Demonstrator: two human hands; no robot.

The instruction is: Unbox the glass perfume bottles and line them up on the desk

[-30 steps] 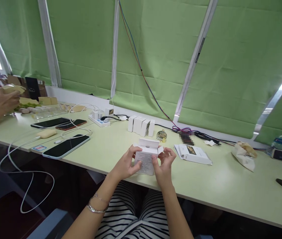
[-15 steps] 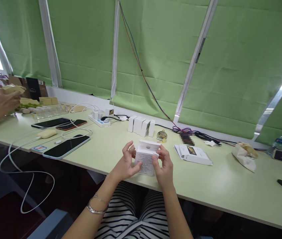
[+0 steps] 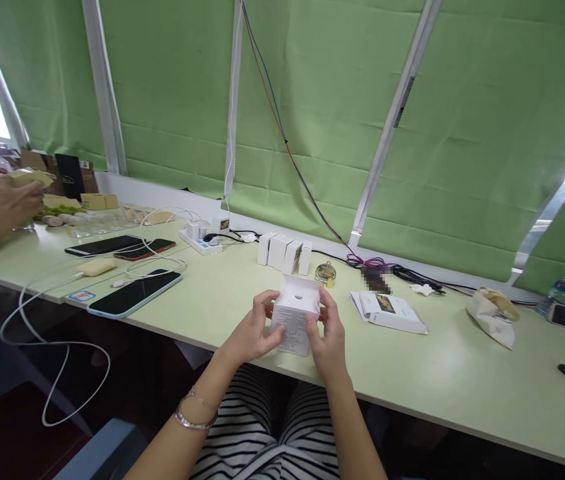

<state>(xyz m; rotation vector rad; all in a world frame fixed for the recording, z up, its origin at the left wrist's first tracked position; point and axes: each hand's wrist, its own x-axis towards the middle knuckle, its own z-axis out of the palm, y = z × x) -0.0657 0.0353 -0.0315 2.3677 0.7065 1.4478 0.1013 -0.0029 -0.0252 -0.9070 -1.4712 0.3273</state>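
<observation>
Between my two hands stands a small white cardboard box point(image 3: 292, 331) with fine print on the side facing me. Its top flap point(image 3: 301, 287) is raised at the back, and a small dark slot shows in the white surface below it. My left hand point(image 3: 257, 327) grips the box's left side, thumb on the front. On the opposite side my right hand point(image 3: 326, 327) holds it with the thumb on the front and the fingers along the edge. The box is at the table's near edge, and its contents are hidden.
Behind the box are several white boxes point(image 3: 278, 251) in a row and a round gold-coloured object point(image 3: 325, 273). Flattened white packaging point(image 3: 393, 312) lies to the right. Phones point(image 3: 135, 293), cables and a power strip point(image 3: 201, 243) occupy the left; a co-worker's hands point(image 3: 5, 200) work beyond.
The top flap has tipped up and back, showing more of the slotted surface beneath. My left fingers have come down from the flap to the box's side.
</observation>
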